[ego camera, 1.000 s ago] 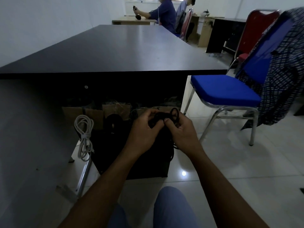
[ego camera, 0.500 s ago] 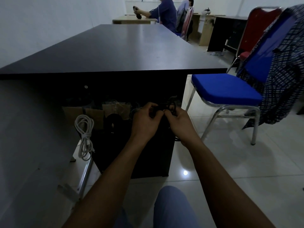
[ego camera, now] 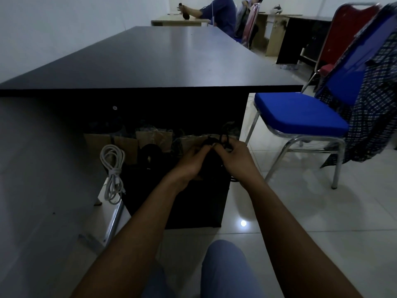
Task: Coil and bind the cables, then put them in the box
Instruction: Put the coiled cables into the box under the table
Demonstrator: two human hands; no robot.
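- A thin black cable bundle (ego camera: 211, 162) is held up between both hands, in front of the dark end panel of the desk and above the open brown cardboard box (ego camera: 126, 147).
- The left hand (ego camera: 191, 163) is closed on the bundle from the left, with its fingers curled round the cable and their tips meeting those of the other hand.
- The right hand (ego camera: 237, 157) is closed on it from the right. A small loop of the cable is pinched by its fingers and stands up just above the knuckles.
- The box is set on the floor under the tabletop (ego camera: 171, 59), with its flaps raised. Dark coils can be made out inside (the light is too dim for more to be told).
- A coiled white cable (ego camera: 112, 168), bound round its middle, is seen at the left flap of the box. Whether it hangs from the flap or only leans there cannot be told.
- A blue padded chair with a chrome frame (ego camera: 300, 112) is placed to the right of the desk, well apart from the hands, and a checked shirt (ego camera: 376, 117) is draped over its back.
- A knee in blue trousers (ego camera: 225, 269) is seen at the bottom edge, over the white tiled floor (ego camera: 300, 211).
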